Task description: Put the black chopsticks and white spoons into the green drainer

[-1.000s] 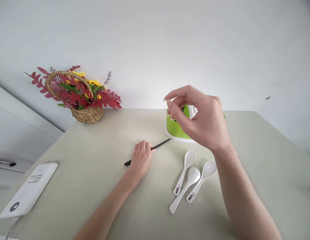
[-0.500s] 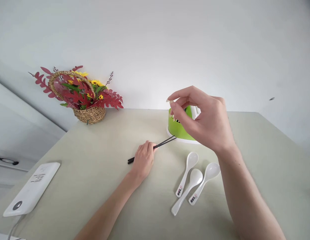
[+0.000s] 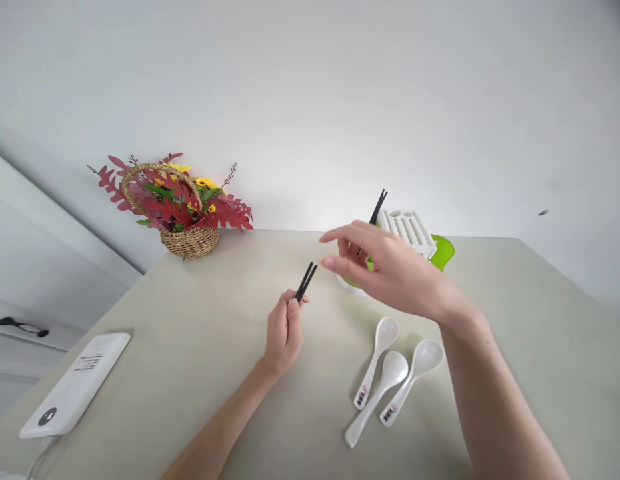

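Note:
My left hand (image 3: 284,333) is closed around a pair of black chopsticks (image 3: 307,281), their upper ends sticking up out of the fist. Just to the right, my right hand (image 3: 385,263) holds nothing; its thumb and forefinger are apart, pointing at the chopstick ends without touching them. Behind it stands a green and white utensil holder (image 3: 407,230) with slots on top, partly hidden by that hand. Other black chopsticks (image 3: 379,205) stand in the holder's left side. Three white spoons (image 3: 387,373) lie on the table in front of it.
A wicker basket (image 3: 190,242) of red leaves and yellow flowers stands at the back left of the table (image 3: 215,400). On the left edge lies a white flat device (image 3: 77,383) with a cable. A white wall rises behind, and a white drawer front (image 3: 45,307) is at left.
My left hand has lifted the chopsticks off the table and tilted them upright. My right hand has come down, its thumb and forefinger spreading apart. The view has shifted slightly.

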Tool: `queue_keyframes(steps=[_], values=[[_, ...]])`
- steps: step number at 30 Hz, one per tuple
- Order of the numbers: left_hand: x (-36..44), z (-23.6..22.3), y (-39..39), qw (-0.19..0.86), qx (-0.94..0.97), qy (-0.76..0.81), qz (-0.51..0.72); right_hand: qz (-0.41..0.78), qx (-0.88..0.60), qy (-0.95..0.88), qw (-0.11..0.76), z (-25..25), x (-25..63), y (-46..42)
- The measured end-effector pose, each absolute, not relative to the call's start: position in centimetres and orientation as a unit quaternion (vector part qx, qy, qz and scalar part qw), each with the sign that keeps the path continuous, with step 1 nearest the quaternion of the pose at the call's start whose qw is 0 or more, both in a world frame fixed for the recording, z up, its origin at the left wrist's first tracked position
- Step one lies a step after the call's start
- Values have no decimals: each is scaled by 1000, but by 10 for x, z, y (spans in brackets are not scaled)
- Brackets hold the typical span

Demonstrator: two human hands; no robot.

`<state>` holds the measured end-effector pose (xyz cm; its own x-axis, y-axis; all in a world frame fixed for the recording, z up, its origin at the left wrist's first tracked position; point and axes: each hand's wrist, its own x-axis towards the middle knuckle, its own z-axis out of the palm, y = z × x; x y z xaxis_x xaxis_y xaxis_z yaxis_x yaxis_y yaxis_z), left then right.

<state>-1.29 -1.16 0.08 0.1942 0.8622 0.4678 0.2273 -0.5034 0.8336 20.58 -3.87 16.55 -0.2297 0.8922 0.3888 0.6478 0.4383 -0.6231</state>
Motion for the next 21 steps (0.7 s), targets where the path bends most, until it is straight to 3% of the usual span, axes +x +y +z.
queue_keyframes(steps=[3, 7, 21], values=[[-12, -1, -12, 341, 688, 374, 520, 234, -468, -796, 305, 165, 200, -39], [-10, -1, -16, 340, 699, 352, 522, 279, -399, -817, 310, 165, 188, -40], [-2, 5, -24, 382, 777, 282, 413, 172, -405, -841, 314, 167, 189, -46]])
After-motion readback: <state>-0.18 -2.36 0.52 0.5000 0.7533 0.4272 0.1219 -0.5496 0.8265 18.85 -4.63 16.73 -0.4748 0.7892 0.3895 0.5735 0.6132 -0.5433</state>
